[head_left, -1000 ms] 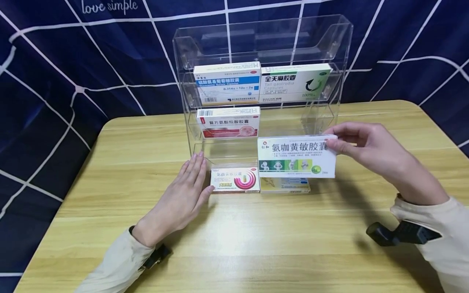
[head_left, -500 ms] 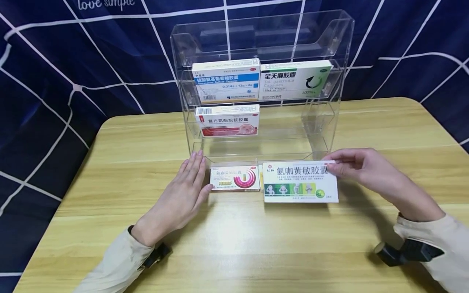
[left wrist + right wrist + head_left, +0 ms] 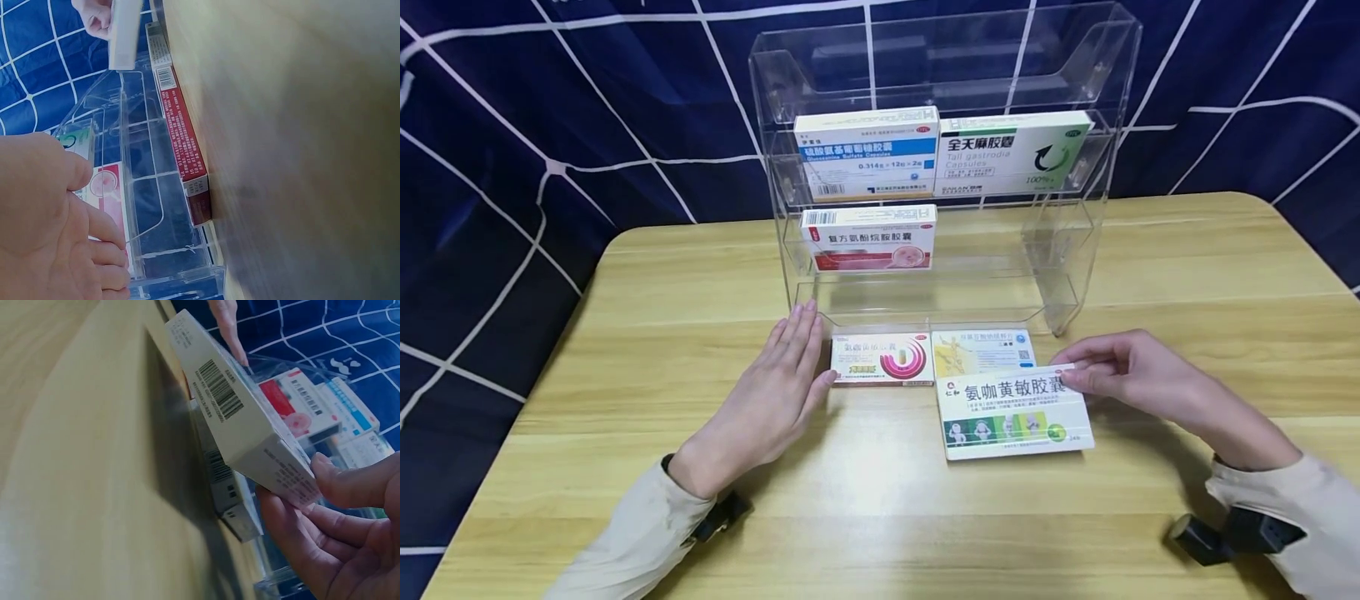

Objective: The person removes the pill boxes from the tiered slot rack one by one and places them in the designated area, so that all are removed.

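My right hand [image 3: 1120,367] pinches the right end of a white medicine box with a green picture strip [image 3: 1015,417]. In the right wrist view this medicine box [image 3: 237,419] tilts above the table, thumb on one face and fingers on the other. My left hand [image 3: 760,400] lies with straight fingers at the lower left corner of the clear acrylic rack [image 3: 865,296]. Beside its thumb is a medicine box with a pink swirl [image 3: 880,360], at the rack's foot. A yellow and white medicine box [image 3: 981,350] lies to its right, its lower part hidden behind the held box.
On the rack's tiers stand a blue and white box [image 3: 868,158], a green and white box [image 3: 1011,157] and a red and white box [image 3: 872,242]. The wooden table [image 3: 850,533] runs back to a dark blue curtain [image 3: 647,108] with white lines.
My right hand has brought the white medicine box down and toward me, away from the rack, uncovering the yellow and white box. My left hand has stayed in place.
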A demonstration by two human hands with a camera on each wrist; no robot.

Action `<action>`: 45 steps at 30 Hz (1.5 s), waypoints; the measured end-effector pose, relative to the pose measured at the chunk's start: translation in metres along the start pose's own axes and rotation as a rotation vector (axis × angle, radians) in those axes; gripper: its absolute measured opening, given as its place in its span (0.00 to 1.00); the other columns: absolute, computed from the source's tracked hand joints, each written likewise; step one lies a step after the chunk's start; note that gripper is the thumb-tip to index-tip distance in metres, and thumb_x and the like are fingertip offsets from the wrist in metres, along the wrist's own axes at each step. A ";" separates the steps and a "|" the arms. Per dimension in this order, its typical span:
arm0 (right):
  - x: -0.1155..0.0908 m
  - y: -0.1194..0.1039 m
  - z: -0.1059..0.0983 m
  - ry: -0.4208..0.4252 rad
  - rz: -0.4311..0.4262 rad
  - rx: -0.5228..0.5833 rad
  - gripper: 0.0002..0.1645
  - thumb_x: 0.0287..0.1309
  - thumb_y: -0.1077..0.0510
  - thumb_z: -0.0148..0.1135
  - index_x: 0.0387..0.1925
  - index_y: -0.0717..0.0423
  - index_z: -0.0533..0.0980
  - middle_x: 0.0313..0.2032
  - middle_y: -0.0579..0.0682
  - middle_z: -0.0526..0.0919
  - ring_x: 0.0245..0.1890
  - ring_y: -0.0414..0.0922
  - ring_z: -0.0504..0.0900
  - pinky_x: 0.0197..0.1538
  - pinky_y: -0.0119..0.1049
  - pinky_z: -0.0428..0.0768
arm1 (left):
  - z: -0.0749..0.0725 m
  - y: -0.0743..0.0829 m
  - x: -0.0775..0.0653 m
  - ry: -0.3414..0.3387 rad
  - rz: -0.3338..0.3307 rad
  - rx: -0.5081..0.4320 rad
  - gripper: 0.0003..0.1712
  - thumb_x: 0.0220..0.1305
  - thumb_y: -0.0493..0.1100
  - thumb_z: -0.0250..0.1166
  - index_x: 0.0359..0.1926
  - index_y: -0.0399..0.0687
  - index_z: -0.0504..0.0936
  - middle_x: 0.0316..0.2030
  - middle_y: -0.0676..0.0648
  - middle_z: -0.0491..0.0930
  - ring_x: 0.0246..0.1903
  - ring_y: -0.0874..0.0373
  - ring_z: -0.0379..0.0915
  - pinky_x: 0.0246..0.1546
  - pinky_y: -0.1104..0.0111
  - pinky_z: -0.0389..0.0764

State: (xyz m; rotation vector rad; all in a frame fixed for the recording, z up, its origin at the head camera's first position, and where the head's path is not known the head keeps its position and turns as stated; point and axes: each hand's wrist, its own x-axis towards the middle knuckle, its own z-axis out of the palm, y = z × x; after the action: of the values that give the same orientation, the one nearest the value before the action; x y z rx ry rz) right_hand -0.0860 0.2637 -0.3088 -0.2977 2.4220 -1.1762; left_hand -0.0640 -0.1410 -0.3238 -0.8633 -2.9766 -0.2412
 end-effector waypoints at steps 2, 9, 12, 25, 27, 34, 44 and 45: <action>0.000 0.000 0.001 -0.015 0.012 -0.013 0.18 0.62 0.61 0.62 0.49 0.72 0.77 0.37 0.53 0.86 0.32 0.36 0.83 0.34 0.32 0.83 | -0.001 0.000 0.000 -0.002 0.004 0.001 0.37 0.77 0.53 0.38 0.72 0.27 0.46 0.73 0.31 0.38 0.73 0.41 0.32 0.73 0.54 0.40; 0.000 0.000 0.007 -0.064 0.021 -0.114 0.17 0.62 0.57 0.64 0.47 0.67 0.79 0.35 0.48 0.85 0.31 0.37 0.81 0.32 0.31 0.82 | -0.001 0.000 0.001 -0.006 0.001 -0.002 0.37 0.77 0.53 0.38 0.72 0.27 0.46 0.73 0.31 0.37 0.73 0.42 0.30 0.73 0.54 0.40; -0.003 -0.002 0.008 0.002 -0.032 -0.259 0.13 0.59 0.55 0.66 0.42 0.60 0.81 0.29 0.42 0.83 0.27 0.35 0.78 0.28 0.29 0.78 | -0.001 0.000 0.001 -0.010 -0.005 -0.006 0.37 0.77 0.53 0.38 0.72 0.27 0.46 0.73 0.31 0.37 0.73 0.42 0.30 0.73 0.54 0.40; -0.028 -0.030 0.047 0.234 -0.740 -0.749 0.24 0.50 0.46 0.69 0.45 0.56 0.82 0.45 0.52 0.84 0.43 0.50 0.83 0.43 0.47 0.84 | -0.003 0.001 0.000 -0.004 -0.007 0.000 0.38 0.77 0.54 0.38 0.72 0.27 0.47 0.73 0.31 0.37 0.73 0.42 0.31 0.73 0.54 0.41; -0.028 -0.031 0.053 0.196 -0.779 -0.769 0.25 0.49 0.47 0.70 0.47 0.57 0.81 0.48 0.53 0.82 0.46 0.51 0.82 0.46 0.49 0.83 | -0.002 0.001 0.000 -0.003 -0.006 0.000 0.38 0.77 0.54 0.39 0.72 0.27 0.47 0.73 0.31 0.37 0.73 0.41 0.31 0.73 0.54 0.41; -0.028 -0.025 0.065 0.167 -0.817 -0.814 0.30 0.41 0.54 0.74 0.50 0.59 0.81 0.52 0.56 0.80 0.51 0.56 0.80 0.48 0.52 0.82 | -0.002 0.002 0.000 -0.013 -0.006 0.000 0.38 0.77 0.54 0.38 0.72 0.28 0.46 0.73 0.31 0.37 0.73 0.42 0.31 0.73 0.54 0.41; -0.029 -0.026 0.069 0.161 -0.744 -0.807 0.30 0.40 0.58 0.76 0.51 0.57 0.81 0.54 0.57 0.80 0.51 0.56 0.80 0.45 0.51 0.83 | -0.002 0.002 -0.001 -0.010 -0.003 0.006 0.37 0.77 0.53 0.38 0.72 0.27 0.46 0.73 0.31 0.37 0.73 0.42 0.31 0.73 0.54 0.41; -0.029 -0.027 0.069 0.159 -0.738 -0.808 0.30 0.41 0.58 0.76 0.51 0.57 0.81 0.54 0.57 0.80 0.51 0.56 0.80 0.45 0.50 0.83 | -0.002 0.002 -0.001 -0.011 -0.004 0.004 0.37 0.77 0.53 0.38 0.72 0.27 0.46 0.73 0.31 0.37 0.73 0.42 0.31 0.73 0.54 0.41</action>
State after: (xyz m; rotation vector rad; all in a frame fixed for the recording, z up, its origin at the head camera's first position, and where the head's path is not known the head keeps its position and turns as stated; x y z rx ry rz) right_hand -0.0281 0.2102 -0.3168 -1.4756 2.9157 -0.3603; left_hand -0.0623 -0.1403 -0.3212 -0.8606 -2.9879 -0.2315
